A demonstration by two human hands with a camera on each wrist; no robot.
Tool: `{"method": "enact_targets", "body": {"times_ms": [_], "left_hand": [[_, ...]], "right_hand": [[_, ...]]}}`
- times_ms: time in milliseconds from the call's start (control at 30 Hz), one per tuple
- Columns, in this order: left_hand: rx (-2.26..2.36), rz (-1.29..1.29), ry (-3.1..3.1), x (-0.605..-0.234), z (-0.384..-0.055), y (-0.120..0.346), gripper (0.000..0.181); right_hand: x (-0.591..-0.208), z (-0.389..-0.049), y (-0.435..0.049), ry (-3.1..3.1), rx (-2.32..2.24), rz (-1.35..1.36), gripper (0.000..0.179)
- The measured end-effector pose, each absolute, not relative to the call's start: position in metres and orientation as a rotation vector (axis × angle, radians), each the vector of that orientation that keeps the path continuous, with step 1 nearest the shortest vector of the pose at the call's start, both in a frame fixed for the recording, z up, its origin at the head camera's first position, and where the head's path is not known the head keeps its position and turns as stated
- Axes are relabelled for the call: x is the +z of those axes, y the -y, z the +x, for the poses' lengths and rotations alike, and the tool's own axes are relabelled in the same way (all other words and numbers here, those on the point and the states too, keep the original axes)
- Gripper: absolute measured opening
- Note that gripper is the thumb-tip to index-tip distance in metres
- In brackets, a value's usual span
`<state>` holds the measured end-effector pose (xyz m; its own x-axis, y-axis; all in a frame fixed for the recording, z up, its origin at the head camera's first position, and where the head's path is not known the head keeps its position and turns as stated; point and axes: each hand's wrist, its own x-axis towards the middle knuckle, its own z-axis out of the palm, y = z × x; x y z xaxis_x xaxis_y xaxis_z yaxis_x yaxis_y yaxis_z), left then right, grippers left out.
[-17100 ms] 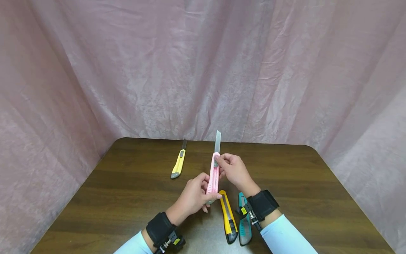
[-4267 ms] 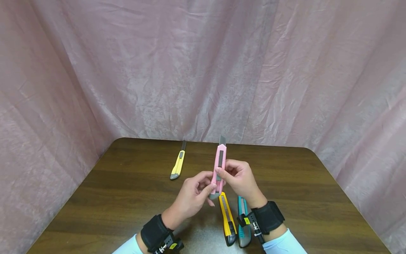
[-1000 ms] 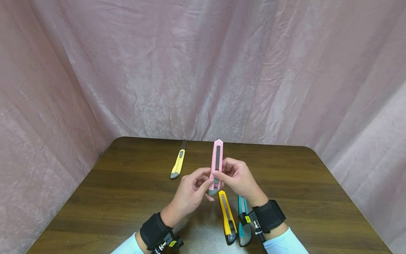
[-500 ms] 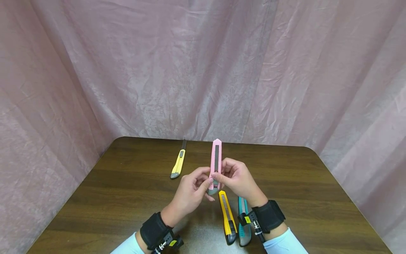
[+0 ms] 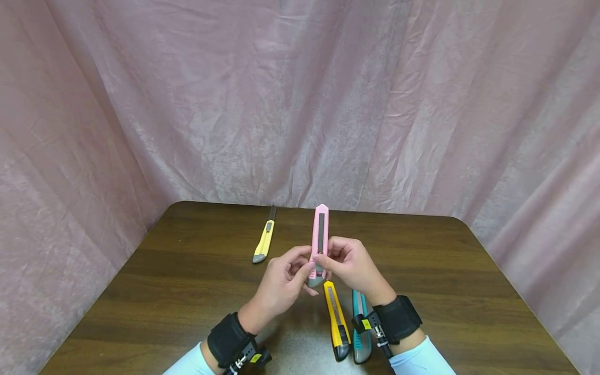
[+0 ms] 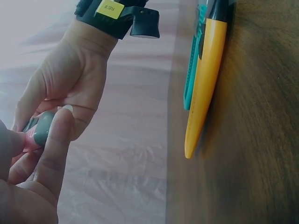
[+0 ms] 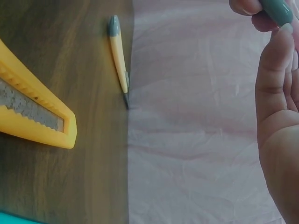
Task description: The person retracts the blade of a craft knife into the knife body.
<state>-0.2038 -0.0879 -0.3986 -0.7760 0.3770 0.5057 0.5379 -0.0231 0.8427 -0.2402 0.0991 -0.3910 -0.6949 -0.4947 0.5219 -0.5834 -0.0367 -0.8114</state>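
Both hands hold a pink box cutter (image 5: 320,234) with a grey end cap above the table, its tip pointing away and no blade showing past the tip. The left hand (image 5: 279,284) pinches its lower end near the cap. With its thumb on the slider area, the right hand (image 5: 352,264) grips the handle from the right side. In the left wrist view the grey cap (image 6: 44,127) shows between the fingers; most of the handle is hidden there. Only the cap end (image 7: 277,10) appears in the right wrist view.
On the brown table (image 5: 187,291) lie an orange-yellow box cutter (image 5: 335,323) and a teal one (image 5: 361,338), partly under the right wrist. Farther back on the left is a pale yellow box cutter (image 5: 264,240) with its blade out. Pink curtains (image 5: 281,104) hang behind.
The pink cutter's blade stuck out long at first, was shorter about four seconds ago, and has since slid inside the handle. Over the last second both hands have hardly moved.
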Motion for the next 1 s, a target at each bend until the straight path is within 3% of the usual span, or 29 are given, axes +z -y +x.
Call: {"method": "enact_targets", "body": {"times_ms": [1000], "left_hand": [[-1.876,-0.967,2.120,-0.4072,-0.2075,0.0873,0.039]], "right_hand": [[-0.3896,-0.2423,-0.0999,2.190,1.881,1.198,0.006]]}}
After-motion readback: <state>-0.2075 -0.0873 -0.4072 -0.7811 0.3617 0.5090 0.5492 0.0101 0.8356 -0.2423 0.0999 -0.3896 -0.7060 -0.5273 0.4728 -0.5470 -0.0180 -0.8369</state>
